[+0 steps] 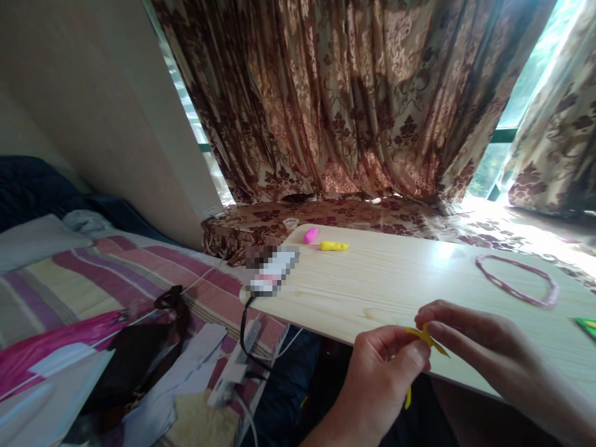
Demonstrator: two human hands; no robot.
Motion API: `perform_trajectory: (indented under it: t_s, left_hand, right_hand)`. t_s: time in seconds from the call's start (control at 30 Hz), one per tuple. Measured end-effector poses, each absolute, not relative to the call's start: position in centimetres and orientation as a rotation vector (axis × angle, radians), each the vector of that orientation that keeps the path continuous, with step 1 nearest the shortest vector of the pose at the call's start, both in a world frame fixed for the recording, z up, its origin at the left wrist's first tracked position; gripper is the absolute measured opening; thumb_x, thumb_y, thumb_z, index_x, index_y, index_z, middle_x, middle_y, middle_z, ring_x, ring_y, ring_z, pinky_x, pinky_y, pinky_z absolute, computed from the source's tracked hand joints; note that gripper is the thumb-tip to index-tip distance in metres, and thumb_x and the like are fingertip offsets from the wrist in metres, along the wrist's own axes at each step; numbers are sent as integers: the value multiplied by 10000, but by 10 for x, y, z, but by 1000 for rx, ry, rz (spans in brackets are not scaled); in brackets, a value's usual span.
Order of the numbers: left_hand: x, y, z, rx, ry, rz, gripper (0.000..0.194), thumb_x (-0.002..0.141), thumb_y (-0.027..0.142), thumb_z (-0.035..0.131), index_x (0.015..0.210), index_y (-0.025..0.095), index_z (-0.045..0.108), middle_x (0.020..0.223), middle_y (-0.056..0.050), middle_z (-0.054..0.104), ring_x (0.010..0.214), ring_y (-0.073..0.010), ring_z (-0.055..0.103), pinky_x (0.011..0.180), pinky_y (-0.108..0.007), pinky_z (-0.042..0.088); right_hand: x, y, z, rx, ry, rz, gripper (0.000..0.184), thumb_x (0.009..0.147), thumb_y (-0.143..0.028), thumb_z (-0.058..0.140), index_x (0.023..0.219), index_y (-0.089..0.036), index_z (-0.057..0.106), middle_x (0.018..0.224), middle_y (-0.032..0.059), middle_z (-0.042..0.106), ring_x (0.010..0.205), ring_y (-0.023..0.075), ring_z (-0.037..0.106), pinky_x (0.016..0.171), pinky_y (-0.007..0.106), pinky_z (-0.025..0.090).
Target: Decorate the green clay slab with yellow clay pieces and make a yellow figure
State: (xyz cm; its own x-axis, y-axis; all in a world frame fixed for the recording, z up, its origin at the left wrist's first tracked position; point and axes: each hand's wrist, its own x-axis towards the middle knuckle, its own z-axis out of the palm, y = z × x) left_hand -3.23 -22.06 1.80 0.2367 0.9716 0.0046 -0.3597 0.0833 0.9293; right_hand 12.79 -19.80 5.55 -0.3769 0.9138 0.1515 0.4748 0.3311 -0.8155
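My left hand point(388, 375) is closed at the table's near edge, thumb and forefinger pinching a thin yellow strip point(426, 337). One end of the strip points out to the right, and a yellow bit hangs below my left fingers. My right hand point(482, 341) pinches the same strip from the other side, its fingertips close to the left thumb. Whether the strip is clay or some other soft material I cannot tell. Farther back on the table lie a yellow clay-like stick point(334, 246) and a short pink piece point(310, 235).
A pink twisted loop point(516, 280) lies on the wooden table point(372, 285), right of centre. A green-edged item point(587, 327) is at the right edge. A blurred white device point(272, 273) with a black cable sits at the left corner, above a power strip point(235, 366) on the bed.
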Motion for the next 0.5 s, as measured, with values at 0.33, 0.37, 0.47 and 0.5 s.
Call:
perform_trajectory:
  t_s: [0.33, 0.37, 0.47, 0.5]
  left_hand:
    - [-30, -220, 19, 949, 783, 1174, 247, 772, 347, 646, 731, 106, 685, 638, -22, 590, 626, -98, 469, 617, -236, 337]
    - [-30, -220, 19, 947, 780, 1177, 250, 772, 349, 646, 729, 106, 684, 640, -22, 589, 625, -97, 467, 622, -236, 339]
    - [-30, -218, 17, 934, 759, 1185, 250, 767, 350, 652, 763, 103, 687, 653, -28, 593, 652, -108, 490, 659, -248, 357]
    - [-30, -218, 16, 932, 753, 1186, 251, 766, 349, 652, 779, 101, 690, 659, -31, 596, 665, -115, 501, 673, -253, 362]
  right_hand:
    - [124, -198, 57, -1163, -2032, 938, 227, 860, -410, 505, 837, -231, 643, 807, -5, 676, 799, 171, 617, 698, 201, 490]
    - [124, -198, 57, -1163, -2036, 944, 231, 861, -410, 501, 825, -229, 642, 782, -8, 674, 779, 167, 620, 690, 200, 492]
    - [124, -198, 57, -1175, -2032, 906, 240, 857, -413, 503, 834, -228, 654, 798, -2, 684, 787, 176, 635, 689, 207, 506]
    - [125, -198, 56, -1180, -2022, 870, 232, 850, -415, 514, 863, -235, 659, 833, -1, 690, 812, 183, 640, 690, 207, 512]
